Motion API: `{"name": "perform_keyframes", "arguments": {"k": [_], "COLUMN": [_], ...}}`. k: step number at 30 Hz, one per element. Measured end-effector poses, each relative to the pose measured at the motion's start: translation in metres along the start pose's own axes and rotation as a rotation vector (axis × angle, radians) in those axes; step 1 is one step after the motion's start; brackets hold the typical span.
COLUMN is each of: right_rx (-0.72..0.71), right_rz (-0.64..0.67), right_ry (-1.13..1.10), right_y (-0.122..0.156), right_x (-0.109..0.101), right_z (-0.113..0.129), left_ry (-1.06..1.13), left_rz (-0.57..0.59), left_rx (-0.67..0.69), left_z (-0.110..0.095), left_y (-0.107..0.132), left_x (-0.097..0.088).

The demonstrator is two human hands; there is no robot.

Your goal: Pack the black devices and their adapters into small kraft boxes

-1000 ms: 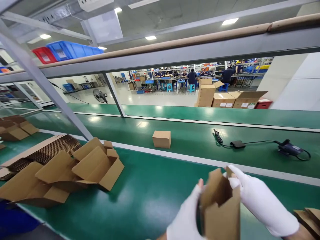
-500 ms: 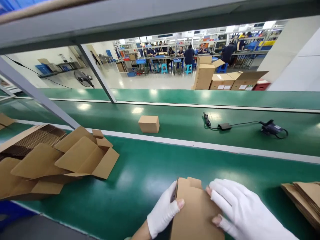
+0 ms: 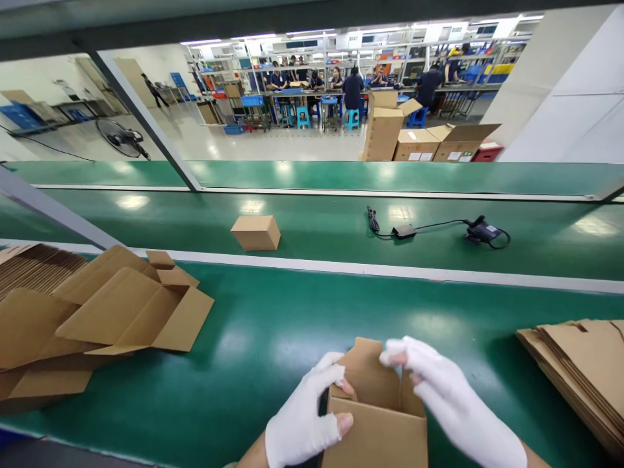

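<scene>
A small brown cardboard box (image 3: 377, 429) stands open-topped on the green bench at the bottom centre. My left hand (image 3: 303, 419), in a white glove with bare fingertips, grips its left wall, thumb on the front face. My right hand (image 3: 448, 400), also gloved, pinches the rear flap (image 3: 366, 364) at the top right and holds it upright.
A heap of opened brown cartons (image 3: 97, 315) lies at the left. Flat carton blanks (image 3: 582, 370) are stacked at the right edge. A closed small box (image 3: 256, 232) and a black cabled tool (image 3: 480, 231) sit on the conveyor belt beyond. People work at distant benches.
The view has tilted down. The box went from being held up in the air, to lying flat under both hands, to standing on the bench with its top flaps open.
</scene>
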State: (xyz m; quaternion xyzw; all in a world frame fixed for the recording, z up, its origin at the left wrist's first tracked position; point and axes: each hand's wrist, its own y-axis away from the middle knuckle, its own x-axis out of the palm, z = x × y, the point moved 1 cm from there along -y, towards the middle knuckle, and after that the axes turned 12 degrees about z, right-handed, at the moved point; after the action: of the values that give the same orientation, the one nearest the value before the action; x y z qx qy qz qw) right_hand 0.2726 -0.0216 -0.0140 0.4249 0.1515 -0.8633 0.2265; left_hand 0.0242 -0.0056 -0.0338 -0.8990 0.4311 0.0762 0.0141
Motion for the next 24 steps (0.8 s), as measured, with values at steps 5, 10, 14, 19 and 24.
{"name": "perform_keyframes", "arguments": {"k": [5,10,14,19,24], "right_rx": [0.184,0.188,0.269,0.255,0.349], "right_rz": [0.150,0.473,0.633,0.908,0.900], "right_ry": [-0.561,-1.327,-1.525,-1.012,-0.322], "right_y": [0.009,0.000,-0.001,-0.020,-0.040], "right_x": [0.018,0.023,0.016,-0.003,-0.001], "right_z": [-0.011,0.014,-0.004,-0.005,0.024], "left_ry": [0.029,-0.005,0.005,-0.013,-0.079], "left_rz": [0.065,0.082,0.065,0.096,0.105], "left_rx": [-0.060,-0.017,-0.017,0.009,-0.028], "left_z": [0.001,-0.003,-0.008,-0.011,-0.009], "left_y": [0.000,-0.002,0.002,0.005,0.002], "left_x": [0.006,0.012,0.014,0.015,0.019]}}
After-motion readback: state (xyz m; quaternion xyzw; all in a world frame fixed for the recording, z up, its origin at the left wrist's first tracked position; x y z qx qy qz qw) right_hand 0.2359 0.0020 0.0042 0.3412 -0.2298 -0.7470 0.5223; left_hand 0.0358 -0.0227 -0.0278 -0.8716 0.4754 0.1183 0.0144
